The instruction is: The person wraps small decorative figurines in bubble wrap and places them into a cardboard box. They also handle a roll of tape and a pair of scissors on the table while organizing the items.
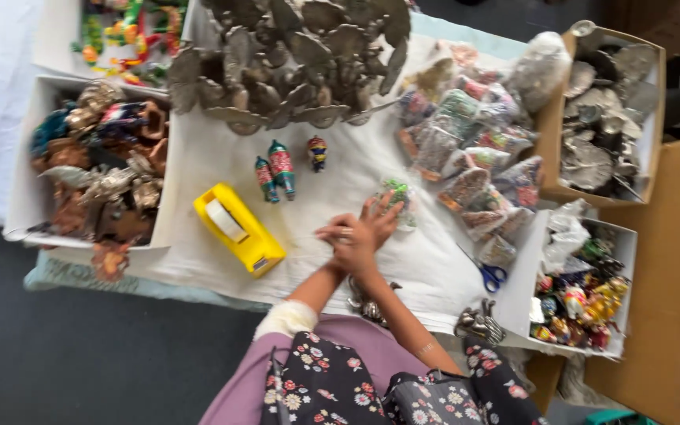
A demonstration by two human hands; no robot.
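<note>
White cloth-covered table, seen from above. Both hands meet near its front middle, one laid over the other.

Right hand: fingers spread and extended, fingertips resting on a small clear packet with green and pale contents. The packet lies flat on the cloth, just left of the heap of bagged items. Hand looks open, pressing rather than gripping.

Left hand: lies across the right wrist, fingers curled loosely; cannot tell whether it holds anything.

Largest to smallest, around them:
- Brown cardboard sheet, far right.
- Pile of grey metal leaf-shaped pieces, back centre.
- White box at left, full of brown and metallic figures.
- Cardboard box at back right, holding grey metal ornaments.
- Heap of clear packets with mottled red, green and brown contents, right of centre.
- White box at front right, with small bright painted figures and crumpled clear plastic.
- Yellow tape dispenser with white roll, lying aslant, left of the hands.
- Blue-handled scissors, near the front right box.
- Three small painted figures, red and teal, behind the dispenser.

Blurred throughout; no label detail readable.
</note>
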